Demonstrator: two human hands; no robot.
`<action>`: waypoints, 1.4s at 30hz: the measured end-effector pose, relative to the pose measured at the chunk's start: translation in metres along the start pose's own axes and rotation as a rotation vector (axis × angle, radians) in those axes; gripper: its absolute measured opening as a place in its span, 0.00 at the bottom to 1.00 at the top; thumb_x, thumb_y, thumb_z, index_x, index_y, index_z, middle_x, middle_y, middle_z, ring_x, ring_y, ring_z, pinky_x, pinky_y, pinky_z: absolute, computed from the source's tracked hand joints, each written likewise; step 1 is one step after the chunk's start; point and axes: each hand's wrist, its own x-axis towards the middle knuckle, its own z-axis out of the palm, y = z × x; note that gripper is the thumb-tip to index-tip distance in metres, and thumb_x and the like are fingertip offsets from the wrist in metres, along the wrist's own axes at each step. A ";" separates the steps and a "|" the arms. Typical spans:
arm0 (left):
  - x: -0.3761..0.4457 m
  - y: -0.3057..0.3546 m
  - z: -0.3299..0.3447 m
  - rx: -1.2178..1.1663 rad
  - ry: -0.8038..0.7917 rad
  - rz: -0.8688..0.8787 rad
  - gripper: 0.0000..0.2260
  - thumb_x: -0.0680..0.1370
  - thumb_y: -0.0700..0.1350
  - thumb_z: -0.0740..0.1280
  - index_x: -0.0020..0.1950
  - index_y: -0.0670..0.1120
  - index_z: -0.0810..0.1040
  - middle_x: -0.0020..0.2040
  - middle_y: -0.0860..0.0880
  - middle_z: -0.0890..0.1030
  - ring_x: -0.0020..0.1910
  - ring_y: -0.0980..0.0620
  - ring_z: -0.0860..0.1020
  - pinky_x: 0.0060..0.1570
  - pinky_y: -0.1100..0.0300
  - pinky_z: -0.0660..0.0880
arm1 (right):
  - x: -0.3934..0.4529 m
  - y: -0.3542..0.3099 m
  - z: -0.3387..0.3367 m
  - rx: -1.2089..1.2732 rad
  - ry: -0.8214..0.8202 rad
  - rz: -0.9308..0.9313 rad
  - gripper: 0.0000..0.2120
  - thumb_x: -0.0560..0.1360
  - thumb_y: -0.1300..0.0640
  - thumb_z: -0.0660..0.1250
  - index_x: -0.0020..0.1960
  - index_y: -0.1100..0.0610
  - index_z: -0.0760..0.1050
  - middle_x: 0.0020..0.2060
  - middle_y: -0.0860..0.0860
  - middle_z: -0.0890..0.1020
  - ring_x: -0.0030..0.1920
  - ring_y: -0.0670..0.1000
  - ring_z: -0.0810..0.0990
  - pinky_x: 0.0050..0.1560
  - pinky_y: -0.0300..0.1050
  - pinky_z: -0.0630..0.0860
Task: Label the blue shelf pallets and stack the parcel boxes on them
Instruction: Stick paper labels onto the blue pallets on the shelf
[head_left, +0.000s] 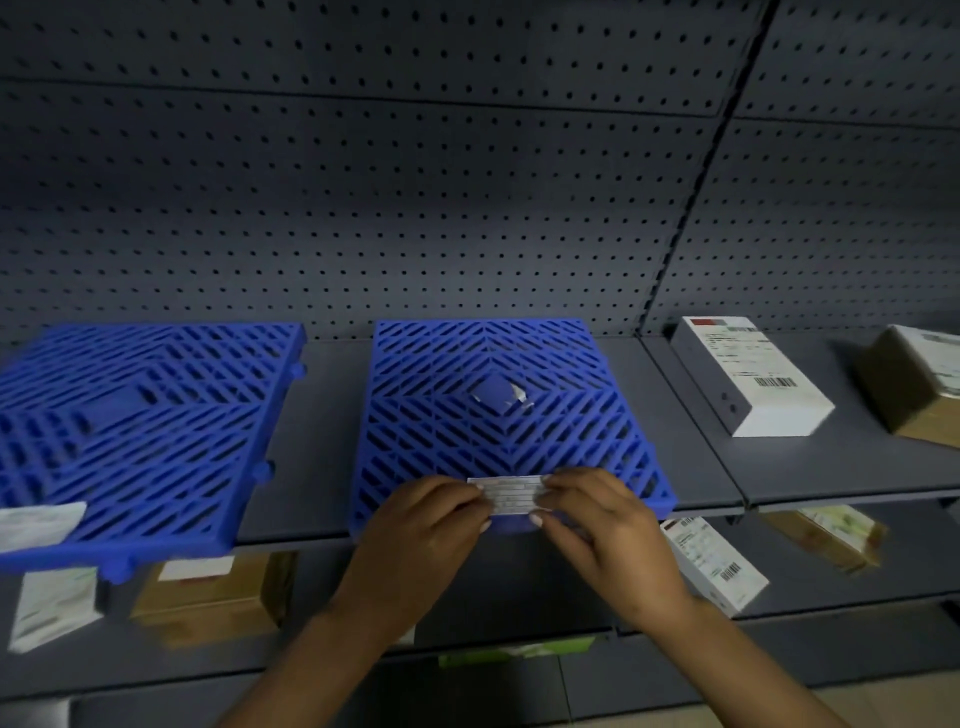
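Both hands are on the label (511, 494) at the front edge of the middle blue pallet (498, 415). The left hand (426, 525) pinches its left end, the right hand (605, 519) its right, fingers curled over the strip between them.

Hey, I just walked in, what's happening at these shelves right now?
A person is holding a small white paper label against the front edge of the middle blue plastic grid pallet, left hand and right hand pinching its two ends. A second blue grid pallet to the left carries a white label at its front. No parcels are stacked on either pallet yet; a white parcel box and a brown cardboard box wait on the grey metal shelf to the right.
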 end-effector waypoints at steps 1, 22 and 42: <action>-0.001 0.000 -0.001 0.002 -0.013 0.009 0.14 0.78 0.47 0.59 0.51 0.46 0.84 0.52 0.50 0.83 0.52 0.52 0.80 0.55 0.58 0.72 | 0.000 0.000 0.000 -0.004 -0.004 0.008 0.12 0.76 0.50 0.65 0.50 0.58 0.82 0.49 0.50 0.82 0.53 0.49 0.79 0.55 0.41 0.75; 0.010 -0.014 -0.032 -0.075 -0.031 0.061 0.20 0.79 0.55 0.59 0.62 0.44 0.79 0.62 0.49 0.78 0.62 0.51 0.72 0.63 0.56 0.67 | -0.023 -0.019 -0.041 -0.188 0.084 0.177 0.17 0.75 0.44 0.65 0.57 0.55 0.79 0.54 0.48 0.81 0.61 0.50 0.76 0.62 0.49 0.72; 0.136 0.171 0.012 -0.157 0.047 0.124 0.21 0.77 0.56 0.61 0.63 0.45 0.78 0.62 0.49 0.78 0.60 0.50 0.75 0.61 0.53 0.70 | -0.101 0.068 -0.209 -0.343 0.116 0.171 0.17 0.75 0.48 0.65 0.60 0.56 0.76 0.58 0.53 0.78 0.61 0.54 0.75 0.60 0.50 0.74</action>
